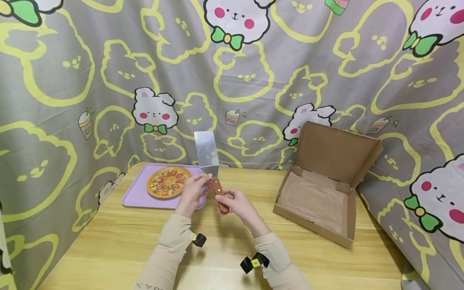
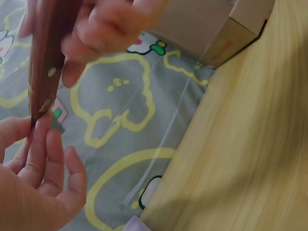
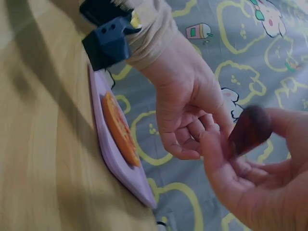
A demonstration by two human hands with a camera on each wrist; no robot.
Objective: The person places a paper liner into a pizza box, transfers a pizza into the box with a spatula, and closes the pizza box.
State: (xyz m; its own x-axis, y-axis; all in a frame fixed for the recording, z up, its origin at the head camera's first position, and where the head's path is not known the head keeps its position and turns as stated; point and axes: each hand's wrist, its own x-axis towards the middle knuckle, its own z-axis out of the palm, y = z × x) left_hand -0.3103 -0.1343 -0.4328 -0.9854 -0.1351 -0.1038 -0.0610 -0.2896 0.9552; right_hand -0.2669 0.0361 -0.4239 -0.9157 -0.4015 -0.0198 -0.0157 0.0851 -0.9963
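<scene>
A metal spatula [image 1: 207, 150] with a riveted wooden handle is held up above the table, its blade pointing upward and away. My left hand [image 1: 193, 193] pinches it where handle meets blade, in front of the tray's right part. My right hand [image 1: 237, 204] grips the lower handle between thumb and fingers. In the left wrist view the handle [image 2: 52, 57] runs between both hands. The handle's butt end [image 3: 252, 129] juts from the right hand in the right wrist view. A pizza [image 1: 168, 182] lies on a lilac tray [image 1: 133, 197], left of the hands.
An opened cardboard pizza box [image 1: 315, 201] lined with brown paper stands on the right of the wooden table [image 1: 214, 249], its lid raised at the back. A grey patterned curtain [image 1: 246, 100] hangs behind and at both sides. Black cameras [image 1: 253, 262] are strapped to both wrists.
</scene>
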